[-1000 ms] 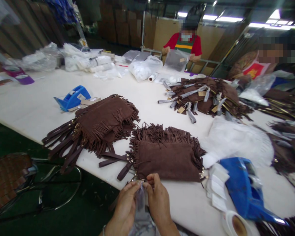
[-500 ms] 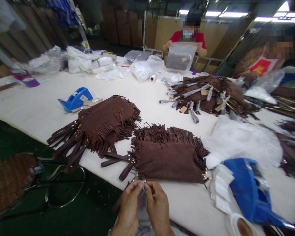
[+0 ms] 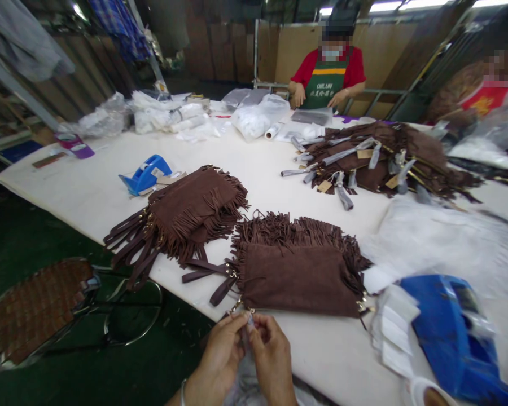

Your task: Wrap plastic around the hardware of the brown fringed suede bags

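A brown fringed suede bag (image 3: pixel 298 279) lies at the table's front edge, its fringe spread on the far side and short wrist straps (image 3: pixel 201 272) at its left end. Just below its lower left corner, my left hand (image 3: pixel 222 352) and my right hand (image 3: pixel 273 352) meet, thumbs and fingertips pinched together. Between them hangs a strip of thin clear plastic (image 3: pixel 246 361), close to the bag's gold clasp. Whether a strap lies inside the plastic is hidden by my fingers. Left of this bag rests a stack of similar fringed bags (image 3: pixel 190 206).
At right stand a large blue tape dispenser (image 3: pixel 442 324), white paper slips (image 3: pixel 393 332), a tape roll (image 3: pixel 427 392) and white plastic bags (image 3: pixel 440 242). Farther off are a smaller dispenser (image 3: pixel 148 173) and tagged bags (image 3: pixel 372 163). A stool (image 3: pixel 38 307) stands left; two people work opposite.
The view has shifted slightly left. My hands stay pinched on the plastic, the fingers a little closer together. Across the table, the person in red has lowered the clear bag onto the table.
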Motion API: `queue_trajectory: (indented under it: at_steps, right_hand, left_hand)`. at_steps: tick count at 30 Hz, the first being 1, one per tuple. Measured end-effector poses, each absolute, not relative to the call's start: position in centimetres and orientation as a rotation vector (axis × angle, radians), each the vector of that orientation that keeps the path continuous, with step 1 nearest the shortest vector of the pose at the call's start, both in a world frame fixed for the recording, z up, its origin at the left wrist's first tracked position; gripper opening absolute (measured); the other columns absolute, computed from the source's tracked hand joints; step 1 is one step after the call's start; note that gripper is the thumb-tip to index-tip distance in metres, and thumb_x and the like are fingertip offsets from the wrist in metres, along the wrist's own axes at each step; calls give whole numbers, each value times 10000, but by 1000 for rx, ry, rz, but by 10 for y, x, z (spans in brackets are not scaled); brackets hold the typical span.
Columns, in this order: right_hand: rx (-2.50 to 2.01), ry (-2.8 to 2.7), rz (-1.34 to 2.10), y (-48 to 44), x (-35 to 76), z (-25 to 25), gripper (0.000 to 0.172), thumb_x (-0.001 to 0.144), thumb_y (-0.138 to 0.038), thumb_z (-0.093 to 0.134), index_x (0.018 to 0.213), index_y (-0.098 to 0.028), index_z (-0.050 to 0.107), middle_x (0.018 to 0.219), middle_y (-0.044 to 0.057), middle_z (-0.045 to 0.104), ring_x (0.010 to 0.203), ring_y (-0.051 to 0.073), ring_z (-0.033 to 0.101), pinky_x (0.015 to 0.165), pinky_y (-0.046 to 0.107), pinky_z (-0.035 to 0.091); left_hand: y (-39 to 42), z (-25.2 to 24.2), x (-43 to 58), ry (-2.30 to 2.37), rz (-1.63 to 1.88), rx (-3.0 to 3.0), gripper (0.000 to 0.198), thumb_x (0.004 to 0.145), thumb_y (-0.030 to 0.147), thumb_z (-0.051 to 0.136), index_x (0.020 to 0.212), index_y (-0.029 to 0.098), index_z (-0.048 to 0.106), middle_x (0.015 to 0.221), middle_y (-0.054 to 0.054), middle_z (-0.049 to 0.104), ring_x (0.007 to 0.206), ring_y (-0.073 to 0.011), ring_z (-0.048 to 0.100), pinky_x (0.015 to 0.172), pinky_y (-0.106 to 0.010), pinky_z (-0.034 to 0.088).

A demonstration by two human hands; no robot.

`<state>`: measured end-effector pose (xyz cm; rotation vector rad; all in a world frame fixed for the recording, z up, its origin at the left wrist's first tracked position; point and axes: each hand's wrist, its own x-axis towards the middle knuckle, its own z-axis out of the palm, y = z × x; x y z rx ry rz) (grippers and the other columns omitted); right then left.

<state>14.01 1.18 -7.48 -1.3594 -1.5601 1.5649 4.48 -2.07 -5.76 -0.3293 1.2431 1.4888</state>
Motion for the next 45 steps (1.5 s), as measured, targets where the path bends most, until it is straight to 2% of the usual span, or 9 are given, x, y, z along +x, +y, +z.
queue_trajectory:
  at_steps: [9,16,23,32,35,39,42,45]
  right_hand:
    - [-1277,-1460,1661,17,147,-70,200,800,-302,610,923,-161,679,761,37,701,660,180,630,627,252,491]
    - [-1243,-1524,1668,18,152,-72,196,836,-281,567,970,-174,662,851,40,697,739,183,629,692,255,481]
    - [-1150,-1722,1433,15,153,-73,186,888,-247,500,985,-204,652,907,42,655,817,178,616,740,253,469]
    - [-1104,-1893,1189,11,156,-74,225,912,-221,453,1021,-220,650,904,59,636,822,190,610,747,285,482]
    - [-1091,-1844,1275,15,157,-74,245,913,-241,455,1048,-218,657,938,68,653,867,195,616,781,292,486]
    - [-1085,-1655,1557,21,159,-72,224,898,-277,489,1032,-202,653,998,66,682,924,197,633,834,292,487]
    - [-1115,-1488,1755,24,159,-72,209,855,-303,553,1020,-187,607,908,49,696,820,189,653,743,276,505]
    - [-1169,-1359,1809,24,156,-75,225,794,-324,618,964,-190,556,756,11,672,677,170,634,629,253,490]
  left_hand:
    - [-14,-46,35,1260,1250,-487,166,694,166,738,825,134,640,698,-70,694,671,-213,677,614,-288,505]
    - [-15,-48,41,1236,1248,-511,134,725,152,708,845,122,658,755,-93,711,700,-202,683,646,-277,520]
    - [-21,-53,54,1326,1476,-243,203,662,186,774,829,120,679,813,-88,699,725,-194,664,676,-293,525]
    - [-21,-53,64,1518,1462,-143,294,635,326,807,810,112,710,769,-79,681,688,-175,627,631,-265,495]
    - [-21,-51,58,1451,1420,-143,304,642,324,802,838,109,712,788,-90,693,712,-186,641,651,-270,489]
    - [-22,-49,44,1343,1313,-103,282,657,308,791,842,115,699,814,-103,711,733,-197,657,655,-271,477]
    - [-20,-48,37,1289,1291,-44,225,684,300,770,799,126,686,781,-87,706,714,-187,649,655,-265,464]
    - [-17,-47,36,1234,1331,-1,155,691,257,752,721,126,672,699,-59,675,650,-163,616,634,-253,447]
